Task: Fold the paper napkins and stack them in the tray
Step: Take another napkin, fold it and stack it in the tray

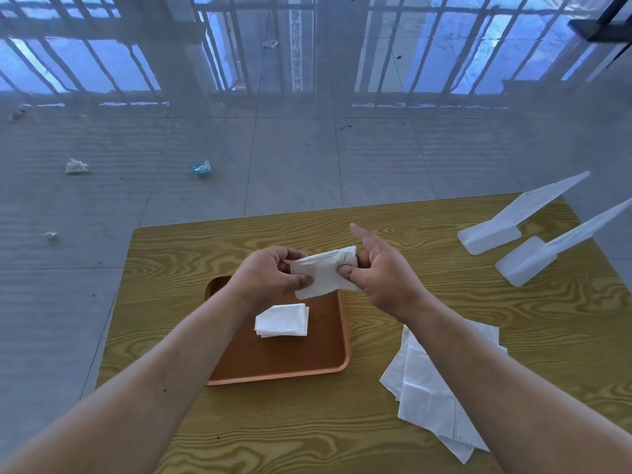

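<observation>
A person's two bare arms reached forward over a wood-grain desk, seen from above. Both hands held one folded white napkin in the air, just above the far edge of an orange-brown tray. The left hand pinched the napkin's left edge between thumb and curled fingers. The right hand pinched the right edge with thumb and middle fingers, its forefinger pointing up and free. Gripping both ends this way probably kept the folds flat and square while the napkin was being finished or carried to the tray.

One folded napkin already lay flat in the middle of the tray, apart from the one being held; it likely marked the spot where the stack would grow. A loose pile of unfolded napkins lay on the desk just right of the tray, partly under the right forearm, within easy reach for the next fold. Two white plastic pieces sat at the desk's far right corner. Scraps of litter dotted the tiled floor beyond
</observation>
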A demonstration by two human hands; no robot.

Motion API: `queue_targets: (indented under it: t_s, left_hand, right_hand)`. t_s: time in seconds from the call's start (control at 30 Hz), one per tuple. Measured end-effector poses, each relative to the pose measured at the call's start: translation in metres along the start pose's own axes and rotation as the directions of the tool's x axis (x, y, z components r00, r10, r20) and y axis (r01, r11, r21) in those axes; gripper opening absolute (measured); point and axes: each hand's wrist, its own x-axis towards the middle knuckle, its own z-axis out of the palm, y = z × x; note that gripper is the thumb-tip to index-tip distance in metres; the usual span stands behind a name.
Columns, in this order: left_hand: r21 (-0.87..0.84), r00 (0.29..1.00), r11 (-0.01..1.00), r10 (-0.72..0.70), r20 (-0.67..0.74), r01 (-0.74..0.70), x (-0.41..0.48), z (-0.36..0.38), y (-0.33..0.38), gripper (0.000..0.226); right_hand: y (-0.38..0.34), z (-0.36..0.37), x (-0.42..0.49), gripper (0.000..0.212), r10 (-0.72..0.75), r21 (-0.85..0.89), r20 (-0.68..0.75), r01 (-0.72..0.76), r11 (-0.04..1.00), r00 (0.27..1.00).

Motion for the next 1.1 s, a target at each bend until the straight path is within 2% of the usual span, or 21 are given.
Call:
queue_targets:
  t_s: [0.07,0.13,0.2,0.27,0.3,0.33,0.4,0.43,0.5,0.57,0.63,0.7,0.77,0.87,1.0,1.1]
  left_hand:
    - [0.074,0.998,0.996,0.054,-0.027,-0.052,0.0,0.0,0.003,0.022]
    - [0.108,0.991,0.989,0.114,-0.077,-0.105,-0.001,0.001,0.007,0.012]
    - [0.103,0.982,0.983,0.162,-0.1,-0.152,-0.003,0.0,0.009,0.011]
    - [-0.014,0.984,0.986,0.162,-0.07,-0.163,-0.005,-0.002,0.012,0.01]
    - [-0.099,0.988,0.983,0.149,-0.035,-0.152,-0.006,-0.002,0.014,0.011]
    - [-0.178,0.99,0.975,0.138,0.012,-0.133,-0.006,-0.002,0.015,0.015]
    - [-0.297,0.984,0.95,0.133,0.118,-0.093,-0.006,-0.001,0.017,0.023]
    - [-0.331,0.976,0.941,0.137,0.169,-0.075,-0.007,0.0,0.019,0.026]
    - [-0.345,0.96,0.938,0.131,0.249,-0.039,-0.009,0.004,0.02,0.033]
    - [-0.334,0.975,0.942,0.091,0.202,-0.018,-0.01,0.008,0.018,0.026]
    - [-0.361,0.995,0.933,0.028,0.094,0.008,-0.01,0.011,0.014,0.019]
    - [-0.379,0.998,0.925,0.012,0.055,0.01,-0.01,0.013,0.01,0.017]
    - [-0.405,0.999,0.914,0.015,0.044,0.004,-0.011,0.014,0.005,0.017]
    - [-0.419,0.999,0.907,-0.021,0.028,0.031,-0.012,0.014,-0.001,0.019]
    - [-0.467,0.996,0.88,-0.086,0.03,0.09,-0.014,0.002,-0.016,0.028]
    - [-0.51,0.991,0.85,-0.097,0.096,0.133,-0.015,-0.011,-0.031,0.036]
  right_hand:
    - [0.0,-0.001,0.0,0.051,-0.018,-0.047,-0.028,0.017,0.999,0.999]
    - [-0.003,-0.002,-0.002,0.022,-0.026,-0.074,-0.066,0.021,0.997,0.997]
    - [-0.005,-0.004,-0.004,0.01,-0.037,-0.133,-0.092,0.024,0.991,0.995]
    - [-0.008,-0.006,-0.003,0.006,-0.059,-0.236,-0.111,0.031,0.971,0.992]
    - [-0.009,-0.008,-0.002,0.005,-0.056,-0.234,-0.113,0.029,0.972,0.992]
    - [-0.01,-0.01,-0.002,0.006,-0.03,-0.155,-0.098,0.015,0.988,0.995]
    - [-0.013,-0.012,-0.001,0.005,0.063,0.19,0.009,-0.063,0.98,0.998]
    - [-0.014,-0.012,-0.002,0.004,0.09,0.346,0.069,-0.108,0.932,0.994]
    - [-0.016,-0.01,-0.002,0.004,0.128,0.513,0.121,-0.172,0.841,0.984]
    - [-0.017,-0.005,-0.003,0.007,0.18,0.593,0.123,-0.218,0.775,0.976]
    - [-0.016,-0.001,-0.004,0.01,0.226,0.607,0.131,-0.259,0.752,0.965]
    - [-0.014,0.004,-0.007,0.015,0.268,0.547,0.17,-0.318,0.774,0.948]
    - [-0.009,0.009,-0.009,0.019,0.297,0.502,0.226,-0.372,0.78,0.928]
    - [-0.004,0.016,-0.009,0.023,0.319,0.541,0.263,-0.413,0.732,0.91]
    - [-0.001,0.024,-0.008,0.026,0.281,0.606,0.27,-0.389,0.694,0.921]
    - [0.0,0.033,-0.008,0.033,0.271,0.607,0.277,-0.386,0.694,0.922]
